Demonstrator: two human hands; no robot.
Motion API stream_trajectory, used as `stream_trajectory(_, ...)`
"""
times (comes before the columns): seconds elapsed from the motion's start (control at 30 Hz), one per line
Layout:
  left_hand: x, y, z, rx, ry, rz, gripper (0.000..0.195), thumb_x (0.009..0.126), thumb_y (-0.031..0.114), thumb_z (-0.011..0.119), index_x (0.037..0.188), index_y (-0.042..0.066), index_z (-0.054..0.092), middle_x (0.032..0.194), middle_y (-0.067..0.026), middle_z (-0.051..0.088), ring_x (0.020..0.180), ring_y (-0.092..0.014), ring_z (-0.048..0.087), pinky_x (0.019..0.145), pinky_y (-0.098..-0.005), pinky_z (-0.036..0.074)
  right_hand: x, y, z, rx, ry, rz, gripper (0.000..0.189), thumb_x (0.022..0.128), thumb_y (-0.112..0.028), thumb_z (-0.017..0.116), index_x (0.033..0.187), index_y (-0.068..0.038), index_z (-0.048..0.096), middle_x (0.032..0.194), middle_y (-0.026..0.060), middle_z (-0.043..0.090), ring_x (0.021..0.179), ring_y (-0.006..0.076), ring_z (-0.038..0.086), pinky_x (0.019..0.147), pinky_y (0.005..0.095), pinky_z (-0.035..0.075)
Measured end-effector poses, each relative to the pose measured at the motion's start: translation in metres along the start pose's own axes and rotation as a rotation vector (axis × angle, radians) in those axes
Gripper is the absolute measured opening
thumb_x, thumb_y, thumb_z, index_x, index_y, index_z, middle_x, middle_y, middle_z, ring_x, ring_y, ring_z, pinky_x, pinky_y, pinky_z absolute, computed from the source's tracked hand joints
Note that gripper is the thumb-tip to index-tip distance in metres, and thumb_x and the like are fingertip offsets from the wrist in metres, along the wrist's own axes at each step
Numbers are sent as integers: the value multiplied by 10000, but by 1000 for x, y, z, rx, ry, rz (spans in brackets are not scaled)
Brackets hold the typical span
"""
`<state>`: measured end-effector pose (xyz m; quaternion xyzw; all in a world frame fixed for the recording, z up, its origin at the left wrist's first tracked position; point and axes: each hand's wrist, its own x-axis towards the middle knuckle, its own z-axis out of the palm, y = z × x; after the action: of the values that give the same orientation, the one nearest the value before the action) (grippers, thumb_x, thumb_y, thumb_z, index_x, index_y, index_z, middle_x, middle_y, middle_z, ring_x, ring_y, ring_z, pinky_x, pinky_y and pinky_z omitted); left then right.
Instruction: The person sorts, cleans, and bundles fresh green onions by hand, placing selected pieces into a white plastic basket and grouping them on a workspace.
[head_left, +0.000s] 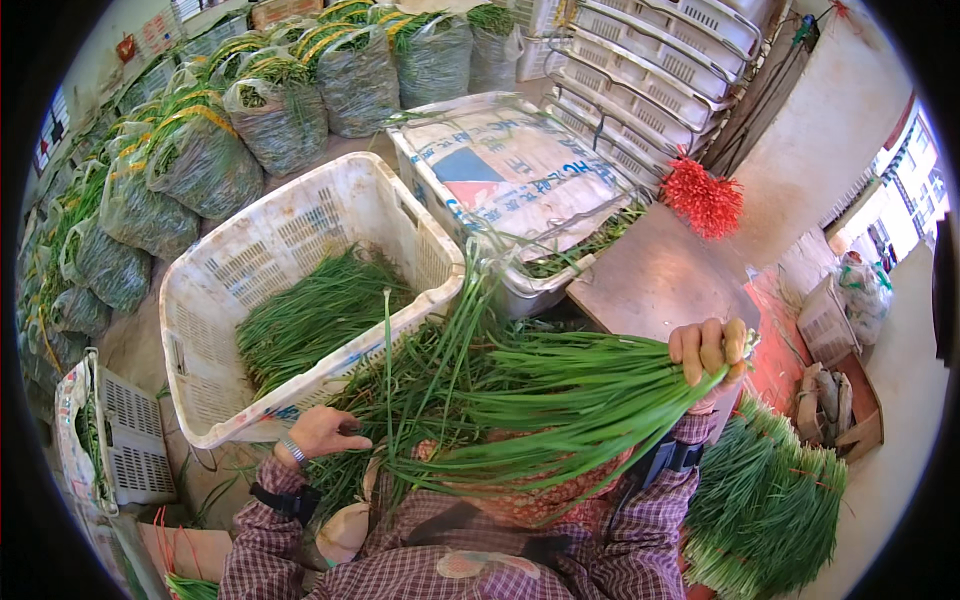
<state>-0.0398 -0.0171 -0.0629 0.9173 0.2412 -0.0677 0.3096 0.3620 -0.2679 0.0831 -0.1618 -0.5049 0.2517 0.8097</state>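
My right hand (707, 351) grips a bunch of green garlic chives (570, 382) by its pale root end. The long leaves fan out leftward across my lap. My left hand (324, 433), with a metal watch band at the wrist, hovers by the near side of a white plastic crate (420, 307), fingers half curled and nothing visible in them. More chives (322, 315) lie inside that crate. Between the crate and my lap is a tangled heap of loose leaves (427, 367), some of it hidden under the held bunch.
Bagged greens (360, 82) line the left and back. Behind the crate stands a covered crate (517, 172), near stacked white crates (645, 67). A board (667, 270) with red ties (701, 193) above it is at right. Tied chive bundles (772, 495) stand at lower right.
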Motion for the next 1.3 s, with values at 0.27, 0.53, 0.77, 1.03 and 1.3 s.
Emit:
stream_trajectory(0.27,14,120,-87,-882,92,299,670,699,290,808,1234,4,523,1062,-144,641,977,-235,618,893,-380,474,12,32,62,-523,176,585,205,763,-161,726,873,-14,633,776,73,637,637,150,609,591,271,513)
stream_trajectory(0.53,95,209,-67,-1205,63,573,975,690,188,824,1435,17,218,1384,-93,363,1257,-181,380,1053,-327,312,36,91,123,-445,243,642,170,829,-114,698,949,-8,642,776,10,619,672,93,572,639,233,471)
stream_trajectory(0.77,103,200,-47,-1432,-139,315,717,742,-18,714,1359,48,355,1231,-33,499,1143,-136,472,978,-302,389,41,102,102,-1017,241,229,680,653,-142,824,1242,-36,500,1109,92,554,1033,194,517,873,329,453)
stream_trajectory(1.03,103,198,-63,-1490,-261,327,478,732,9,707,1168,29,513,998,-64,614,933,-174,600,833,-310,487,67,93,96,-1451,-564,302,519,798,-392,664,1185,-57,574,1127,142,573,1091,265,517,988,382,365)
stream_trajectory(1.3,92,209,-106,-1503,462,418,337,768,75,651,1077,28,526,903,-83,597,820,-199,607,752,-340,516,38,119,110,-718,-183,268,1274,537,-559,810,1467,-46,104,1413,242,310,1306,346,342,1099,455,267)
